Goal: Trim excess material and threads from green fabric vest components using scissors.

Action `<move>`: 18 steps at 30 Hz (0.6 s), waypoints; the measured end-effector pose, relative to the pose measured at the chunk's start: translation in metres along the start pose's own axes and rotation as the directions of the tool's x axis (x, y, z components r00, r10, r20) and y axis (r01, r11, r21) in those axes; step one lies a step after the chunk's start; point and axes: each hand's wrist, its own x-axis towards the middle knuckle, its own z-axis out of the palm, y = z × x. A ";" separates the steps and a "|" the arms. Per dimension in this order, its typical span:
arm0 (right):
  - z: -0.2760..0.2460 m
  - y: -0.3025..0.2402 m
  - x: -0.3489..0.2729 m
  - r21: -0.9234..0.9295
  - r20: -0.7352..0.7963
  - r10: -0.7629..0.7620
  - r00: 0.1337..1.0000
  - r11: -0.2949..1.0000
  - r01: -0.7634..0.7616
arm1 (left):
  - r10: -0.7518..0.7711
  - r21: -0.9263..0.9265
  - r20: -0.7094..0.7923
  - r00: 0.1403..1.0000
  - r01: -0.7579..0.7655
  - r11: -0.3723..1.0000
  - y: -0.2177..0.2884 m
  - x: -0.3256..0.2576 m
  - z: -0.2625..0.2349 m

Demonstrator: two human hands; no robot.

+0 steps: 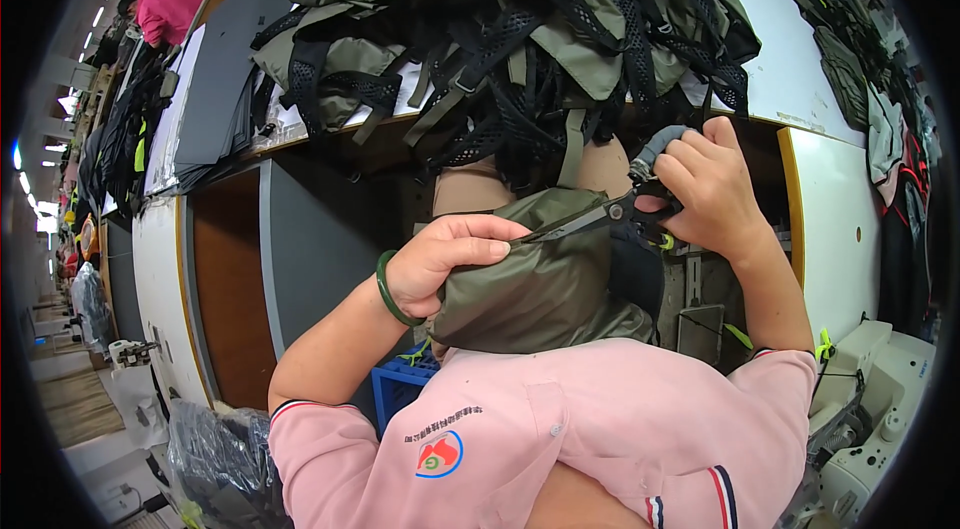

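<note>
Probably a trim or snip at the edge of the olive cloth (530, 299). To do it well, hold the edge taut with the left hand (445, 254), and work the scissors (610, 214) in short, light closes, without nicking the layers below. Mind the left thumb, close beside the tip.

Left hand's grip: thumb and forefinger together, clamped on the cloth edge. Right hand (705, 184): fingers clamped round the black handles. Cannot tell the gap between the 2 blades.

Scissors at the upper part of the cloth, between the pink shirt (620, 409) and the bench (785, 69) with its pile (590, 59) of olive and black pieces. Tip pointing left and slightly toward the body, handles to the right; long axis mostly crosswise, on a gentle slant. Cloth bunched, without a clear direction.
</note>
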 end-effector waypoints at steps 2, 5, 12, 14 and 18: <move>0.000 0.000 -0.001 -0.028 -0.011 -0.009 1.000 1.000 0.009 | -0.001 -0.002 -0.005 1.000 0.001 1.000 -0.001 0.000 -0.001; -0.002 0.000 -0.001 -0.078 -0.023 -0.027 0.999 0.997 0.025 | 0.000 -0.014 -0.002 1.000 0.000 1.000 -0.002 0.000 -0.001; -0.001 0.002 0.000 -0.122 -0.043 -0.060 0.997 0.991 0.054 | -0.009 -0.069 0.015 1.000 0.010 0.998 -0.001 0.000 0.003; 0.001 0.002 0.000 -0.112 -0.050 -0.064 0.997 0.992 0.058 | -0.009 -0.068 0.017 1.000 0.011 0.998 -0.001 0.000 0.003; 0.005 0.002 0.000 -0.086 -0.056 -0.070 0.996 0.994 0.065 | -0.017 -0.069 0.025 1.000 0.018 0.997 -0.001 0.001 0.003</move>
